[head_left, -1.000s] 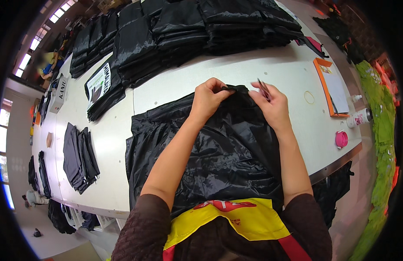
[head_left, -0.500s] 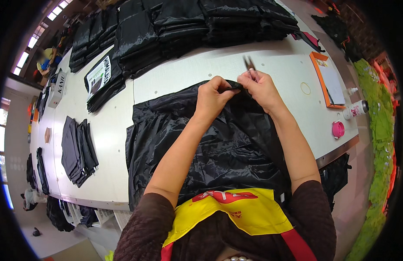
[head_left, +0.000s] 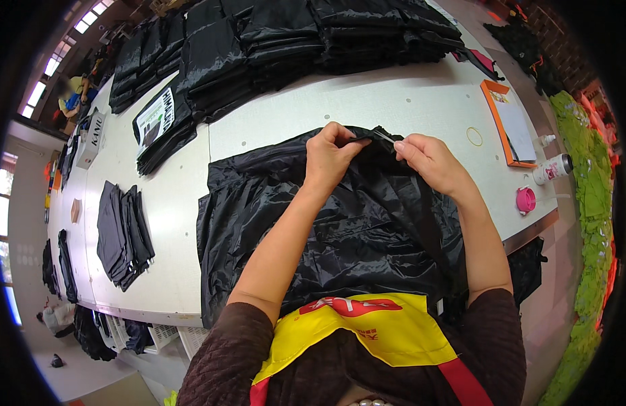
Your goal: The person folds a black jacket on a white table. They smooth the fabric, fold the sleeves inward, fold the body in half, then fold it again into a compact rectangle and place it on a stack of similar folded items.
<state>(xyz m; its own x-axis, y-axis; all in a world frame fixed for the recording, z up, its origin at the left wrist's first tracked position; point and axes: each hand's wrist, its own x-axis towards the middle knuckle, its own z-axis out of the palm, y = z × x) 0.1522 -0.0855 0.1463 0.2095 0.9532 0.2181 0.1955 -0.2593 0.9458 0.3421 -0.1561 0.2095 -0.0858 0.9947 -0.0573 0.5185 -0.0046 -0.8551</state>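
A shiny black fabric piece [head_left: 319, 223] lies spread and wrinkled over the table before me, reaching back to my yellow apron. Its far edge is pinched between the thumb and fingers of my left hand [head_left: 331, 152]. My right hand [head_left: 424, 157] is closed around a pair of small metal thread snips [head_left: 385, 138]. The blades point left and lie at the fabric's edge, just right of my left fingertips. Whether they touch a thread is too small to tell. The snips' handles are mostly hidden in my right hand.
Stacks of folded black fabric [head_left: 279, 40] line the white table's [head_left: 292, 105] far side. More dark folded pieces [head_left: 122, 233] lie at left. On the right are an orange tray [head_left: 492, 111] with paper, a white bottle [head_left: 553, 169] and a pink cup-like item [head_left: 525, 200]. Another person [head_left: 73, 98] sits far left.
The snips have turned from pointing away, above the fabric, to pointing left at its edge. My right hand has shifted right and nearer. My left hand keeps its pinch in nearly the same place.
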